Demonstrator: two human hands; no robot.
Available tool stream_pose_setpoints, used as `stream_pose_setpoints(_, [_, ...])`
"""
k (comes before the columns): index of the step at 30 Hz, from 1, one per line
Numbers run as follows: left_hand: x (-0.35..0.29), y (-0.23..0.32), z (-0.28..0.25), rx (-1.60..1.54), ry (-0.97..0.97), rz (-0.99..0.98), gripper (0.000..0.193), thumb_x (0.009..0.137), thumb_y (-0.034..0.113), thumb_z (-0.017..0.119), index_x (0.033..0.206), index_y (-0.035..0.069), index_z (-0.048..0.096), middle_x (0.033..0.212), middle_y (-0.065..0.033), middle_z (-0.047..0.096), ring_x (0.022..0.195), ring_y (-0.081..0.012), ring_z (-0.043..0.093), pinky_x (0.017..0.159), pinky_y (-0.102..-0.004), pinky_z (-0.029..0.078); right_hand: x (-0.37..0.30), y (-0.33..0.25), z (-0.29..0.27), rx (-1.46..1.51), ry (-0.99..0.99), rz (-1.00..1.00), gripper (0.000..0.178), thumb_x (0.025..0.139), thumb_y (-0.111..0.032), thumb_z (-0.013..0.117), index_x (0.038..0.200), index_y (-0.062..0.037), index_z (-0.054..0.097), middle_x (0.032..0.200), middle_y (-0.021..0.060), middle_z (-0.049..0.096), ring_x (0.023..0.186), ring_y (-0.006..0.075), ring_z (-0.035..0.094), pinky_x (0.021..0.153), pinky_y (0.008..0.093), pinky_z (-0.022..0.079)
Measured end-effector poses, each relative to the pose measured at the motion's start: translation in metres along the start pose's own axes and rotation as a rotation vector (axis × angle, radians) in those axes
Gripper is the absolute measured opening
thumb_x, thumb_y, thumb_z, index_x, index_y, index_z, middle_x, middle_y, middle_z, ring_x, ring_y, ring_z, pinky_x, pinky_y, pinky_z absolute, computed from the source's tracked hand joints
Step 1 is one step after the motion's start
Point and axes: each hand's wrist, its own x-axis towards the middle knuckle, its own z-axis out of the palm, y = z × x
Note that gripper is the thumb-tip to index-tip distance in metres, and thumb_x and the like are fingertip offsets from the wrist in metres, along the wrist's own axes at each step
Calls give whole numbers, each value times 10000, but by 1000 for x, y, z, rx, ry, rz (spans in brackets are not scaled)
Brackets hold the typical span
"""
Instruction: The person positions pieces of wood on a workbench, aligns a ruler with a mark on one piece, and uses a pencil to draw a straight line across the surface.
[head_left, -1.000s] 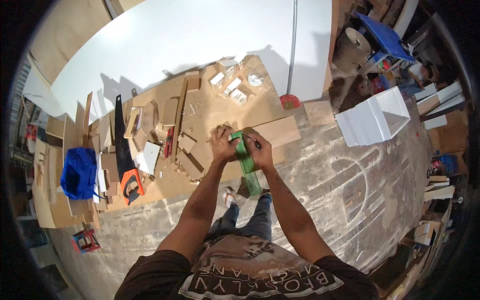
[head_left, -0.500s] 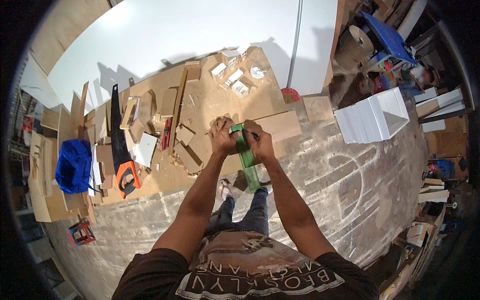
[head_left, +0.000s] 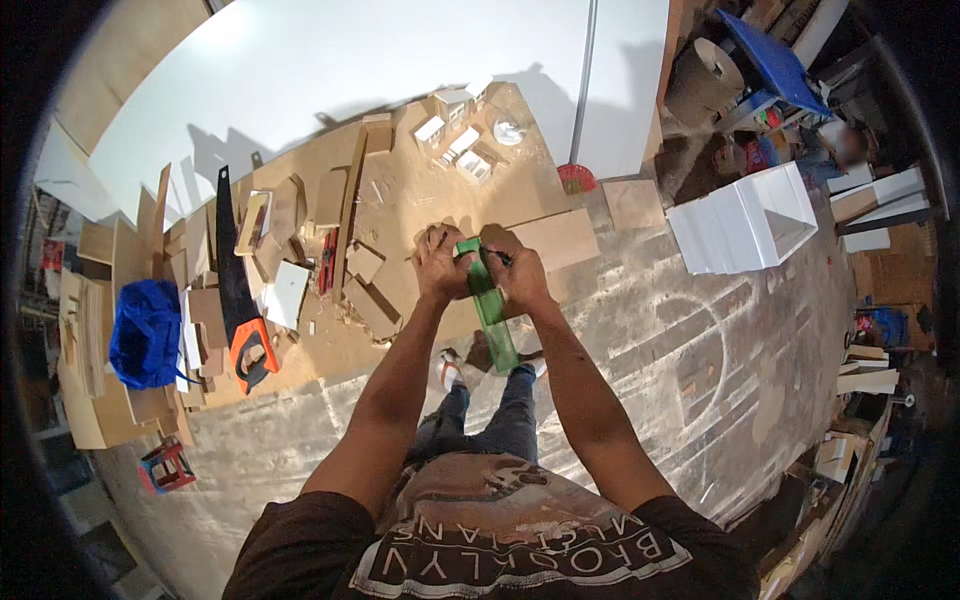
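Observation:
A long, narrow green strip (head_left: 495, 328), seemingly see-through in places, hangs in front of me with its lower end above my feet. My left hand (head_left: 439, 268) grips its upper left edge, fingers curled and thumb against it. On the opposite edge my right hand (head_left: 519, 272) is closed, its thumb and fingers pressed around the strip. Something small and dark shows by the right fingertips, too small to make out. Behind both hands is the wooden worktop (head_left: 400, 190), with a flat brown board (head_left: 560, 243) just right of the right hand.
A handsaw (head_left: 240, 300) with an orange handle lies left among wood offcuts (head_left: 290, 293) and a blue bag (head_left: 148, 335). Small white blocks (head_left: 462, 140) stand at the back. A white box (head_left: 745, 220) is at right; a red stool (head_left: 165, 466) stands lower left.
The view has shifted slightly. Both hands keep their hold on the green strip, which has tilted a little and shows a smoother face.

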Motion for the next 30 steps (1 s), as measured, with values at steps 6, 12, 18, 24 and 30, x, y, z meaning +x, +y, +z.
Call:
stream_pose_setpoints(6, [0,10,-6,15,-53,-34,418,764,325,779,1142,217,634,1365,-10,497,1400,-320,336,1092,-566,273,-54,2,-15,-149,-38,58,224,876,-204,669,1050,-68,708,958,223,700,865,408,685,729,425,550])
stream_pose_setpoints(12, [1,6,-1,31,6,7,437,750,384,790,1118,199,644,1314,-48,540,1362,-356,366,1078,-559,286,-83,1,-26,-65,-23,109,244,867,-197,706,1055,-43,691,912,188,709,850,335,713,725,391,552])
stream_pose_setpoints(18, [0,-4,5,-12,82,47,468,751,341,786,1138,134,622,1349,-112,513,1355,-371,385,1088,-537,294,-83,-4,-18,56,29,206,197,867,-180,707,1003,-42,675,938,184,681,819,341,703,725,397,547])
stream_pose_setpoints(24, [1,4,0,2,37,23,475,746,347,797,1136,128,635,1381,-126,510,1355,-373,386,1093,-533,296,-89,12,-3,33,65,66,163,857,-79,687,1000,-29,626,965,174,662,814,328,689,698,388,537])
stream_pose_setpoints(30, [-1,-3,2,41,-12,-28,481,766,359,786,1173,138,652,1484,-114,468,1399,-354,354,1119,-544,274,-86,5,0,56,91,8,195,843,-45,684,1024,-27,616,978,171,648,835,357,675,719,401,543])
